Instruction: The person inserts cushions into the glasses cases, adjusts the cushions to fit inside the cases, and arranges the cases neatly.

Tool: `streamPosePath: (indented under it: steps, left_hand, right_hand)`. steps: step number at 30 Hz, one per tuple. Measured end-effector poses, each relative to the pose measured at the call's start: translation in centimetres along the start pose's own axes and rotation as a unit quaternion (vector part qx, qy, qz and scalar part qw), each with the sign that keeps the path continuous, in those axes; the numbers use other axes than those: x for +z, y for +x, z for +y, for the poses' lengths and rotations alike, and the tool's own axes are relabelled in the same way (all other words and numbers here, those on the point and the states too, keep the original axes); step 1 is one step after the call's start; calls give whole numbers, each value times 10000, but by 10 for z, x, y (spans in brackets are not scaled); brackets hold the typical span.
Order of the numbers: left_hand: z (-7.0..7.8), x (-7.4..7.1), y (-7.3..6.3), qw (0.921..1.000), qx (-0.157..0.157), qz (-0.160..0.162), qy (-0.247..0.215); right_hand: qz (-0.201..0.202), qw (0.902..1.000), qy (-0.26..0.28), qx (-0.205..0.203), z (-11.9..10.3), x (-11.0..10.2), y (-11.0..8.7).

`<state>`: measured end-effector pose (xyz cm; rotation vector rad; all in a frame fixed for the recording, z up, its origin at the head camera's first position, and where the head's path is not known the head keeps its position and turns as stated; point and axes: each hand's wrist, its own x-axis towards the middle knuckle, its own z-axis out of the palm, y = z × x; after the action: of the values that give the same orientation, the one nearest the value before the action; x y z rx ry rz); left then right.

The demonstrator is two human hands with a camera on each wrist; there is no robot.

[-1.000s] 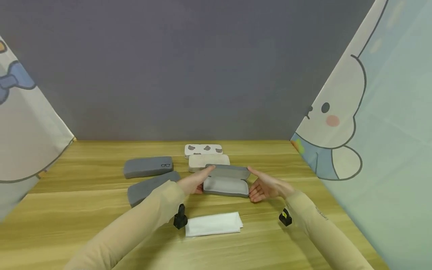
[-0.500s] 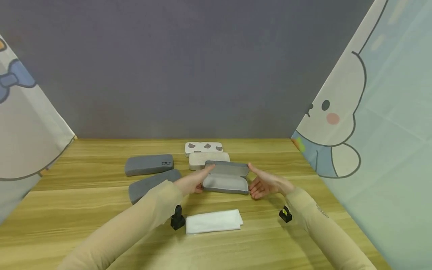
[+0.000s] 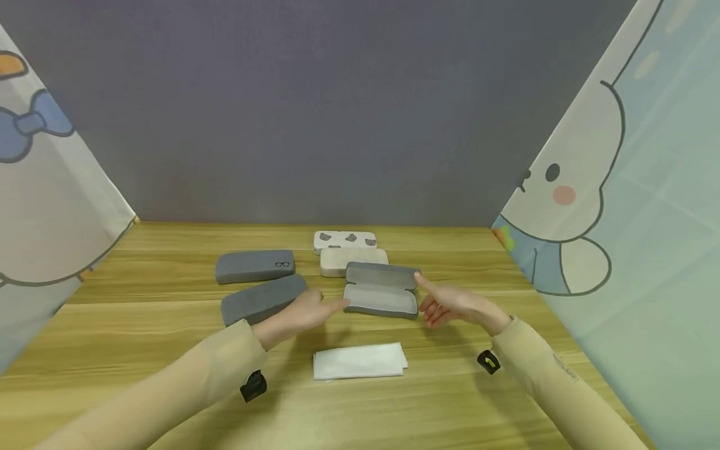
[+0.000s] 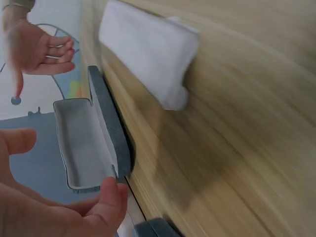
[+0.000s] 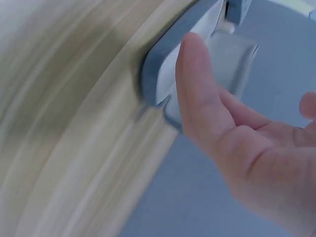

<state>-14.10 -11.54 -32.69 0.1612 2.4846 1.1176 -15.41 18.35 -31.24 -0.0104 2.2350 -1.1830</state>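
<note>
A grey glasses case (image 3: 380, 300) lies on the table with its lid up and its pale lining showing; nothing lies inside. My left hand (image 3: 304, 312) is just off the case's left end, fingers relaxed. The left wrist view shows its fingertips (image 4: 112, 197) overlapping the case's near corner. At the right end is my right hand (image 3: 452, 304), its thumb extended at the lid's edge and its fingers loosely bent beside the base. Neither hand grips anything. In front of the case lies a folded white cloth (image 3: 360, 362).
Two closed grey cases, one with a small glasses print (image 3: 247, 267) and one plain (image 3: 261, 301), lie to the left. Behind the open case are a cream case (image 3: 351, 260) and a white bear-print case (image 3: 344, 240). A grey wall (image 3: 315, 125) stands behind the wooden table (image 3: 450, 406).
My left hand has come away from the case's left end, back and leftward. The right hand stays by the right end. The case remains with its lid up; the head view has shifted slightly.
</note>
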Motion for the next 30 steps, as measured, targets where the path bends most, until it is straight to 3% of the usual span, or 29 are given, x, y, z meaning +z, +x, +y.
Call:
streamPosePath:
  steps: [5, 9, 12, 22, 25, 30]
  left_hand:
    - [-12, 1, -16, 9956, 731, 153, 570]
    - [-22, 3, -25, 9845, 1444, 74, 991]
    - [-28, 5, -28, 9759, 1807, 15, 1224]
    - [-41, 9, -28, 9571, 2422, -48, 1590]
    - [-44, 12, -29, 9576, 2426, -157, 1544]
    - [-47, 13, -30, 9613, 2312, -198, 1486]
  right_hand:
    - [230, 9975, -565, -346, -3, 19, -15]
    - [408, 9917, -1027, -661, 0, 34, -22]
    - [488, 9839, -1402, -994, 6, 42, -24]
    - [496, 9413, -2259, -2457, 29, 57, -18]
    - [451, 9285, -2411, -2789, 33, 61, -16]
    - [492, 9227, -2482, -2908, 34, 69, -14]
